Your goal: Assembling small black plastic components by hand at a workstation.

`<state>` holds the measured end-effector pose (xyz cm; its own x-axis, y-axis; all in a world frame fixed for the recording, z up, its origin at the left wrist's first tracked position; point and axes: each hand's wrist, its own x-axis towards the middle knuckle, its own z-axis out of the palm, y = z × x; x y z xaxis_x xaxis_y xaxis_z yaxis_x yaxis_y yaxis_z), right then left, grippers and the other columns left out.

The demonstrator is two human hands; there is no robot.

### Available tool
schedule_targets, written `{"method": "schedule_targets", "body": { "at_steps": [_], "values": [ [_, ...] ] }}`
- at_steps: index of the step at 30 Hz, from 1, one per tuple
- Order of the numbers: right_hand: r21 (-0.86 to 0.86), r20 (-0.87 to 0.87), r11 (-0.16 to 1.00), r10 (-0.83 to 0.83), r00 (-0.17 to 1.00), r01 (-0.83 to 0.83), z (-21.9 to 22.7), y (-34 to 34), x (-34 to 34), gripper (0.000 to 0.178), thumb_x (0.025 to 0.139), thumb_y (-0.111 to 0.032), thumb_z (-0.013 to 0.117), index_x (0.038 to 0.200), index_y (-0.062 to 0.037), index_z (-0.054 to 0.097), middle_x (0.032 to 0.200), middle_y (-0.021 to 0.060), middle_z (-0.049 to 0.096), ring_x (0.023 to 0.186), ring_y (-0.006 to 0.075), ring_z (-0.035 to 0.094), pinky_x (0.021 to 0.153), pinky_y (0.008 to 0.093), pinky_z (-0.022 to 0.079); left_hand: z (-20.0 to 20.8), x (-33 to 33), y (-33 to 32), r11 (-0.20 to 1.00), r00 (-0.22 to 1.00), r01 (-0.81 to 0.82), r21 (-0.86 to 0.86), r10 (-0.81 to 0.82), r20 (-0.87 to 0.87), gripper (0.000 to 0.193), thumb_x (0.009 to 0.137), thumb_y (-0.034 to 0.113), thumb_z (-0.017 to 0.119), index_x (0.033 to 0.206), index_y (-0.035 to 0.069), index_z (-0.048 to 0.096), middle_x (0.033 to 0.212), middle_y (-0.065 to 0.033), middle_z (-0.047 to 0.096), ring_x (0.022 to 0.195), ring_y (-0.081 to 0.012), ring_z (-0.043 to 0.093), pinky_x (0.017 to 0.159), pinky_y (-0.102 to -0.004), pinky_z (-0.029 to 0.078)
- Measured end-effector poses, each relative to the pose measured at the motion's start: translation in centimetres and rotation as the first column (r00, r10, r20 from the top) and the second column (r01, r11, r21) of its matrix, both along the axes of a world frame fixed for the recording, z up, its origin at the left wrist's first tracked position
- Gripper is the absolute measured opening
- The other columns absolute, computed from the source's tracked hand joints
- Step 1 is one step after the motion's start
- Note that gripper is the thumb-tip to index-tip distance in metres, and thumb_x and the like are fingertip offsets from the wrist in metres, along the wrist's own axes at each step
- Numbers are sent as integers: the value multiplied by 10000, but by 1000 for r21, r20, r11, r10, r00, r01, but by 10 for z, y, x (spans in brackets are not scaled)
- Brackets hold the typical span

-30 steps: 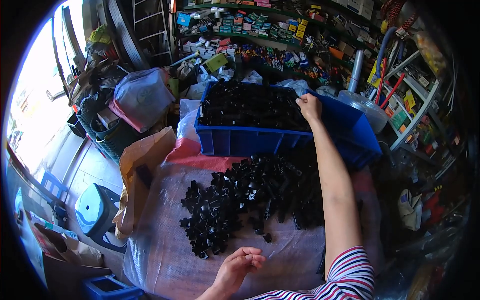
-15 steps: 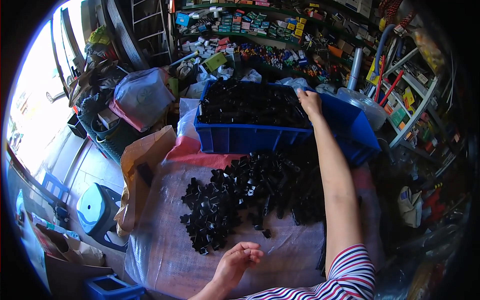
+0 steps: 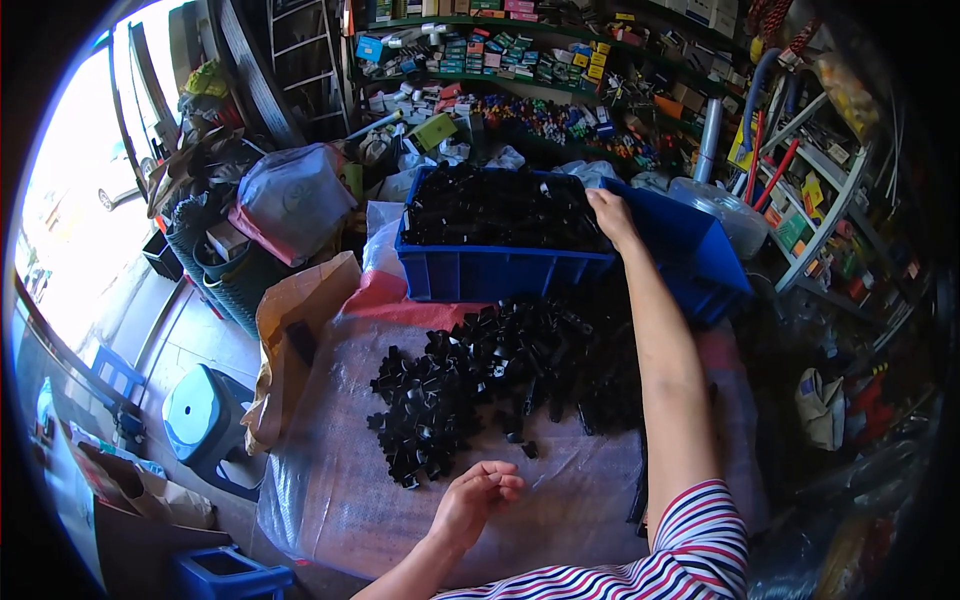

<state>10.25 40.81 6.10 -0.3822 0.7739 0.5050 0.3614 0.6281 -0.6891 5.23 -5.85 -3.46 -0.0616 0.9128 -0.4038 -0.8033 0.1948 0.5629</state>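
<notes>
Right hand (image 3: pixel 612 218) curled at right end of loaded blue bin (image 3: pixel 500 275); gripping rim or some piece, can't tell from here. Left hand (image 3: pixel 478 497) loosely curled, looks empty, just short of loose black pieces (image 3: pixel 425 415). Pieces probably light, stiff, smooth: pinch by edges. Bin, left of right hand, likely heavy; best held under rim, both ends.

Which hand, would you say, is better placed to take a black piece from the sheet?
Probably the left hand: apparently empty, it hangs near the pile of black pieces, while the right hand is at the filled blue bin.
</notes>
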Motion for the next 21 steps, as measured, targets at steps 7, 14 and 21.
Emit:
{"method": "schedule_targets", "body": {
  "at_steps": [7, 14, 21],
  "values": [
    [-56, -138, 993, 92, 986, -100, 17, -54, 51, 246, 888, -222, 479, 997, -48, 614, 855, 9, 622, 719, 63, 526, 610, 211, 418, -15, 1, 6, 955, 995, -85, 286, 97, -27, 254, 808, 215, 549, 983, 35, 510, 861, -90, 579, 732, -157, 546, 649, -269, 439],
    [-78, 443, 963, 264, 857, -257, 13, -244, 105, 197, 810, -158, 576, 928, -4, 608, 834, 99, 636, 792, 209, 603, 733, 286, 456, 3, -20, 8, 848, 814, -463, 259, 522, -254, 151, 797, 28, 523, 943, 15, 563, 818, -77, 609, 678, -120, 541, 595, -230, 425],
    [61, 520, 996, -88, 850, 66, -79, -303, 110, 139, 741, -111, 609, 837, -20, 566, 870, 173, 580, 840, 346, 569, 691, 419, 469, 6, -5, 17, 938, -13, -72, 338, 338, -941, 182, 789, 67, 571, 965, 27, 600, 860, -76, 586, 666, -131, 541, 613, -265, 433]
  ]
}}
